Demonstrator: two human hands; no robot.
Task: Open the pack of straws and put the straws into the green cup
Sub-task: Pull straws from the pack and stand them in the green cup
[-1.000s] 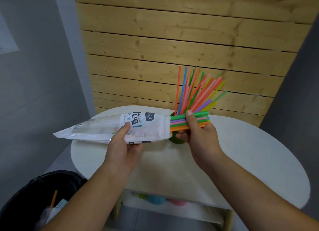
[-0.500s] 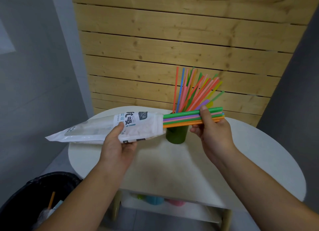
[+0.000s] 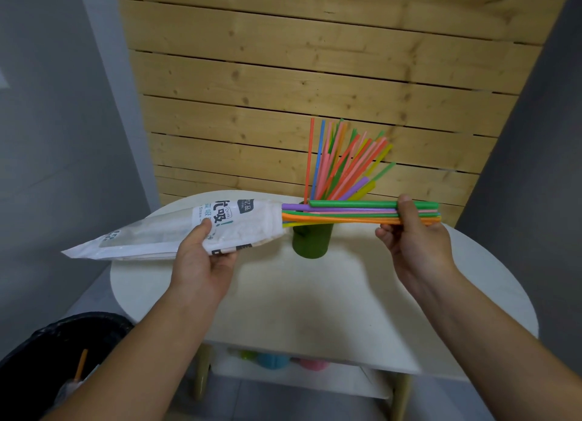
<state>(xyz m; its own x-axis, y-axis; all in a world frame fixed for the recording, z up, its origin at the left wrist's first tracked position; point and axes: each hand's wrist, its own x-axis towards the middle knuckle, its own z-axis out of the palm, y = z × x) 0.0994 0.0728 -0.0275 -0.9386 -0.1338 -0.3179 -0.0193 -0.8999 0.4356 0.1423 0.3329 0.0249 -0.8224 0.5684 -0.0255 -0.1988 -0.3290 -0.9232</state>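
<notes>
Right now the right hand (image 3: 412, 241) is pinching a bundle of straws (image 3: 346, 214) near its 3 o'clock end. The thumb is lying over the top and the fingers are curling underneath, so the grip is closing fully round the bundle. The bundle's 9 o'clock end is sitting at the mouth of the pack (image 3: 176, 231). The left hand (image 3: 201, 263) is gripping the pack around its middle, thumb on the printed face.

As I judge it, the pull should be running straight toward 3 o'clock, with the left hand squeezing lightly enough to leave the mouth open and the right thumb pressing hard enough that no straw is slipping loose. The green cup (image 3: 311, 241) is standing right behind the bundle, toward 12 o'clock on the table (image 3: 315, 294), and is already holding a fan of straws (image 3: 343, 165).

Whether the bundle's ends are inside the pack or just clear of it is hard to make out. The bundle is hiding the cup's rim, and the frame edge is cutting off the bin (image 3: 47, 357) at 7 o'clock.
</notes>
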